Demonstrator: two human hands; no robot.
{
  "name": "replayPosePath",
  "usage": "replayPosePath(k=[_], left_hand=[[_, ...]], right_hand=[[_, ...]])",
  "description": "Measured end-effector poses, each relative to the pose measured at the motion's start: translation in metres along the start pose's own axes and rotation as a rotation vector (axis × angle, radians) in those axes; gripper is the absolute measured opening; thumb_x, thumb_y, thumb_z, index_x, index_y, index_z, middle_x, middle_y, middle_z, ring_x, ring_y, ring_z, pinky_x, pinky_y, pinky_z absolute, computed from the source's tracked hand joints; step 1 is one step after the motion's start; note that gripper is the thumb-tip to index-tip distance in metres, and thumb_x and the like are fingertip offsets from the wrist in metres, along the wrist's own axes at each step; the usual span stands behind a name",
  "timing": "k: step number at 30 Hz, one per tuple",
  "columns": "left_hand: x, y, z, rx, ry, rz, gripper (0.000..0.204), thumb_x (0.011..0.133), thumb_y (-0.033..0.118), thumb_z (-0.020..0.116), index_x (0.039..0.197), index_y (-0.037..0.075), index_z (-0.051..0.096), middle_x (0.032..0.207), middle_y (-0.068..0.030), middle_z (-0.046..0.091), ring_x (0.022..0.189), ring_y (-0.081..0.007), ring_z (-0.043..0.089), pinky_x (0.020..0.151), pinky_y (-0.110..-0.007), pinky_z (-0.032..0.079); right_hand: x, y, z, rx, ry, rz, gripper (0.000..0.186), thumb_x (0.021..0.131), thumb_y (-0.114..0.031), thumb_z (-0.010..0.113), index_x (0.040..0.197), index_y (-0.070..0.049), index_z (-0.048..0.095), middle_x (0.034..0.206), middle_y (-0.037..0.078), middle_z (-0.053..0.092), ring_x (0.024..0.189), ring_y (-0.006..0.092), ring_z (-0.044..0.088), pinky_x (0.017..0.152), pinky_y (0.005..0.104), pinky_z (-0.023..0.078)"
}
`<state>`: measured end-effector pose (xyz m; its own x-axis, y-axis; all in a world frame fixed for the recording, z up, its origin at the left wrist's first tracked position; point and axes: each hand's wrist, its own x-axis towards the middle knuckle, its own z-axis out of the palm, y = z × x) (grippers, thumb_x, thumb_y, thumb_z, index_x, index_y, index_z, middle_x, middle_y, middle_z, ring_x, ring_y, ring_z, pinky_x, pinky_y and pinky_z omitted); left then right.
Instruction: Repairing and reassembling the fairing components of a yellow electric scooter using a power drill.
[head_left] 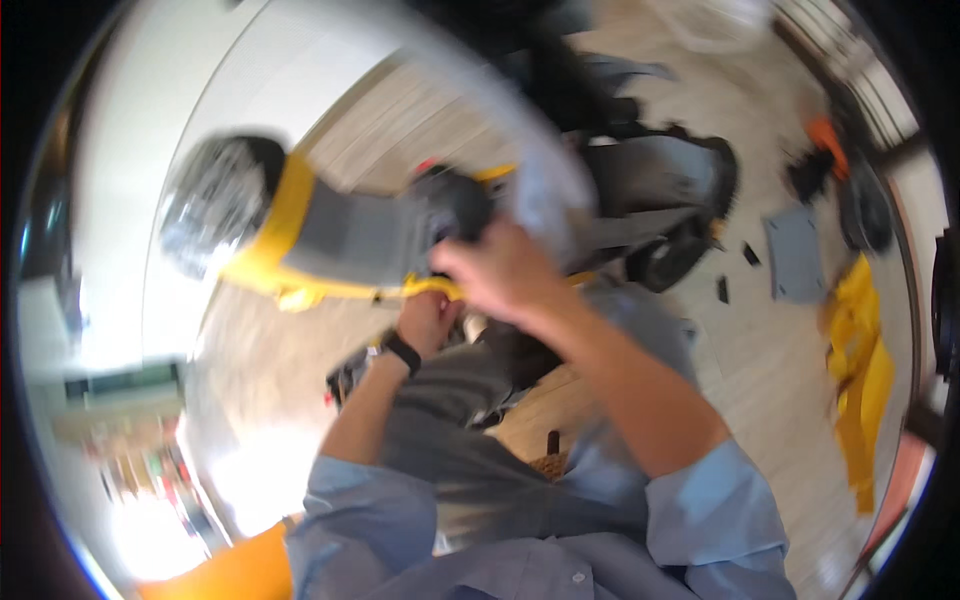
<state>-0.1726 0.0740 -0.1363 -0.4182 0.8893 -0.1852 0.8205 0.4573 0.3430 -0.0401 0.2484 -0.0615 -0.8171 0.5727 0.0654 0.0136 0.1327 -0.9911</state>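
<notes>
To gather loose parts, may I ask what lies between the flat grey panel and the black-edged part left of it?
In the head view, two small black pieces on the floor lie between them.

Grey panel [795,255] and yellow piece [858,345] on the floor [760,380] suggest a workshop.

Straight ahead, passage is blocked by the yellow-and-grey machine housing [350,235], set across the way of the left hand [425,322] and the right hand [505,268]; beyond the right hand, reach is hindered by a dark grey assembly [655,180]; below the left hand, the way down is obstructed by grey trouser legs [450,400]; an open lane is left over the wooden floor [760,420], between the right forearm [640,400] and the yellow parts [858,350], its far end being narrowed by a grey plate [795,255] and small black pieces [722,289].
</notes>
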Motion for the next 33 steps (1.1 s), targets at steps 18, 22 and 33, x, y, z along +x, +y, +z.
replayPosePath(k=[18, 22, 33], left_hand=[[-0.295, -0.128, 0.276, -1.623, 0.917, -1.333, 0.019, 0.080, 0.002, 0.060, 0.099, 0.000, 0.065, 0.080, -0.0089, 0.066, 0.065, -0.0160, 0.065, 0.052, -0.025, 0.050], [-0.287, -0.110, 0.335, -1.521, 0.623, -1.521, 0.021, 0.079, 0.003, 0.063, 0.100, 0.002, 0.063, 0.083, -0.0075, 0.067, 0.069, -0.0167, 0.066, 0.057, -0.027, 0.051], [-0.264, -0.116, 0.381, -1.036, 0.469, -1.357, 0.023, 0.075, 0.009, 0.070, 0.097, 0.004, 0.068, 0.079, -0.0065, 0.067, 0.073, -0.0188, 0.065, 0.067, -0.032, 0.052]], right_hand=[[-0.034, -0.038, -0.044, 0.486, -0.304, 0.656, 0.057, 0.081, -0.035, 0.053, 0.127, -0.001, 0.044, 0.065, 0.000, 0.043, 0.036, 0.0082, 0.032, 0.036, 0.0245, 0.031], [-0.024, -0.029, -0.078, 0.541, -0.376, 0.634, 0.065, 0.089, -0.034, 0.056, 0.136, -0.001, 0.027, 0.066, 0.002, 0.045, 0.036, 0.0110, 0.040, 0.035, 0.0274, 0.037], [0.003, -0.026, -0.119, 0.669, -0.549, 0.830, 0.070, 0.088, -0.016, 0.062, 0.139, -0.007, 0.015, 0.075, 0.015, 0.054, 0.051, 0.0296, 0.061, 0.047, 0.0407, 0.053]])
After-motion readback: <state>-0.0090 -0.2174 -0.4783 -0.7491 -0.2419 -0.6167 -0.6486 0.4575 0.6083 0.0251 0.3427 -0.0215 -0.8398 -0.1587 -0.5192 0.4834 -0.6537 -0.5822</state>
